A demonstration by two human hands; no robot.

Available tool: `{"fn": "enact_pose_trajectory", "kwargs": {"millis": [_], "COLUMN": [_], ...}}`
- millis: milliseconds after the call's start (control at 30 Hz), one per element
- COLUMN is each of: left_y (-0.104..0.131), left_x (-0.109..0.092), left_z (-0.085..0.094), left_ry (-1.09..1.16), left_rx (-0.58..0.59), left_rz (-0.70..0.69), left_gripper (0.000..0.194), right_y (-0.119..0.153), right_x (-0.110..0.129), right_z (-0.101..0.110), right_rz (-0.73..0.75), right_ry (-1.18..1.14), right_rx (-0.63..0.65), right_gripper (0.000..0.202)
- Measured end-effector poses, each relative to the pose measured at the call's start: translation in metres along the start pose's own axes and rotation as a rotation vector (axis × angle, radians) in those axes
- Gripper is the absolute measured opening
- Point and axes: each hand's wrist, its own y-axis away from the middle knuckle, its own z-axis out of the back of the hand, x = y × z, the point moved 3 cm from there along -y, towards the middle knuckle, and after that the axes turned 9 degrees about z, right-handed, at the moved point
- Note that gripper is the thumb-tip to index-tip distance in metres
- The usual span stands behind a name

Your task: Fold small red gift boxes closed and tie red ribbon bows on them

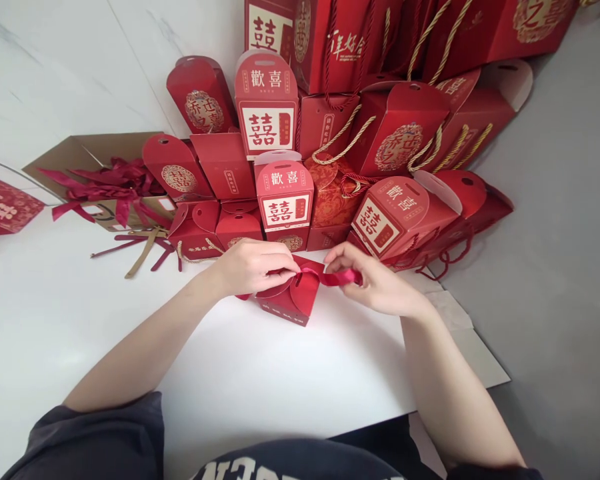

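Observation:
A small red gift box (pixel 290 308) stands on the white table in front of me, its curved top flaps folded together. A crimson ribbon (pixel 340 277) runs from the top of this box to the right. My left hand (pixel 260 265) is closed in a pinch at the box's top, on the ribbon near the slot; its fingertips partly cover that spot. To the right of the box, my right hand (pixel 380 283) grips the ribbon's free stretch between curled fingers. A short piece of ribbon shows under my left hand, beside the box.
Stacked red gift boxes (pixel 286 200) and rope-handled bags (pixel 400 137) line the back. At left, a cardboard box (pixel 65 160) holds a heap of crimson ribbons (pixel 115 180). Loose ribbon strips (pixel 147 250) lie before it. A grey wall (pixel 555 233) rises at right.

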Motion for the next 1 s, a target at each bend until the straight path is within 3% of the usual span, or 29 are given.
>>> {"fn": "enact_pose_trajectory", "kwargs": {"millis": [67,100,167,233,300,367,533,667,1000], "left_y": [0.0,0.0,0.0,0.0,0.0,-0.001,-0.001,0.003,0.013], "left_x": [0.001,0.001,0.001,0.0,0.0,0.001,0.012,0.02,0.035], "left_z": [0.0,0.0,-0.001,-0.001,-0.001,0.0,0.008,0.015,0.023], "left_ry": [0.028,0.035,0.045,0.062,0.109,0.172,0.268,0.393,0.575], "left_rx": [0.007,0.005,0.0,-0.008,0.0,0.036,0.207,0.324,0.611], "left_rz": [0.014,0.016,0.012,0.004,0.002,0.046,0.349,0.538,0.712], "left_gripper": [0.014,0.014,0.013,0.011,0.011,0.012,0.022,0.019,0.021], "right_y": [0.001,0.001,-0.002,-0.006,-0.01,-0.013,-0.014,-0.011,-0.004], "right_x": [0.0,0.0,-0.003,-0.007,-0.012,-0.015,-0.011,-0.008,-0.007], "right_z": [-0.003,-0.006,-0.011,-0.017,-0.024,-0.028,-0.024,-0.019,-0.014], "right_rz": [-0.048,-0.067,-0.116,-0.146,-0.161,-0.159,-0.1,-0.101,-0.119], "right_ry": [-0.178,-0.278,-0.439,-0.509,-0.507,-0.467,-0.365,-0.327,-0.372], "right_rx": [0.201,0.237,0.181,0.036,-0.101,-0.156,-0.172,-0.173,-0.068], "right_gripper": [0.033,0.031,0.029,0.028,0.025,0.025,0.025,0.027,0.026]}}
